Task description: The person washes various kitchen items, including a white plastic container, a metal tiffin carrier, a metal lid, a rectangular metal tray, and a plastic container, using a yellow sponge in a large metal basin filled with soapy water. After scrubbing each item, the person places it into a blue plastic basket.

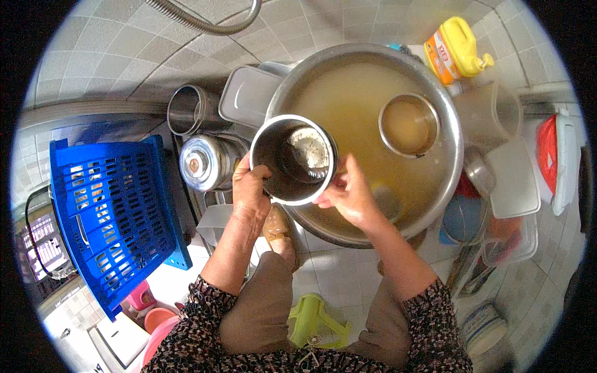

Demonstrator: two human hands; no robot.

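Observation:
My left hand [251, 186] grips a deep pot [293, 196], its thumb hooked over the pale rim. Fingers of my right hand [350, 193] press against the pot's opposite side. The pot is tilted so its mouth faces me; its inside is dark, with a whitish, speckled patch at the bottom. It is above the left edge of a large metal basin [454, 177] full of cloudy yellowish water [345, 93]. A round metal container [409, 123] sits in that water, with similar liquid inside. Something pale and round, blurred, lies under the water near my right wrist.
A blue plastic basket [163, 219] stands at left, near a lidded metal canister [198, 163] and a steel container [184, 109]. A yellow detergent jug [454, 46] is behind the basin. Plastic tubs and a ladle [479, 170] crowd the right. A green stool [310, 312] is below me.

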